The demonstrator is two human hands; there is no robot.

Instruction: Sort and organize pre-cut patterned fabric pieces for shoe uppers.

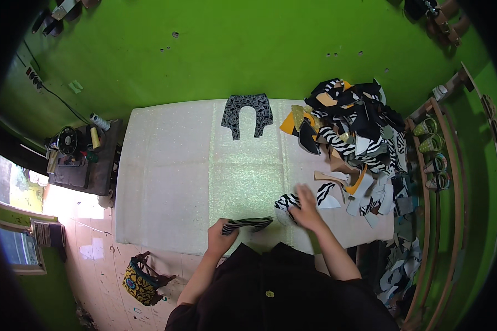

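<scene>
My left hand [222,237] is closed round the end of a thin stack of zebra-striped pieces [251,223], held low over the table's near edge. The pieces lie nearly flat and point to the right. My right hand [307,210] has its fingers stretched out and slightly blurred, with the thumb apart. Under its thumb side lies another zebra-striped cut piece [286,202], white along its lower part. Just right of that hand rests a further striped and white piece [329,198]. At the table's far edge is a dark patterned U-shaped piece [247,103].
A large heap of scraps [364,127] covers the right side of the pale covered table [165,165]. More scraps lie on the floor at lower right. A sewing machine [68,140] stands left, a patterned bag [141,281] on the floor, and a wooden rack with sandals [432,143] at right.
</scene>
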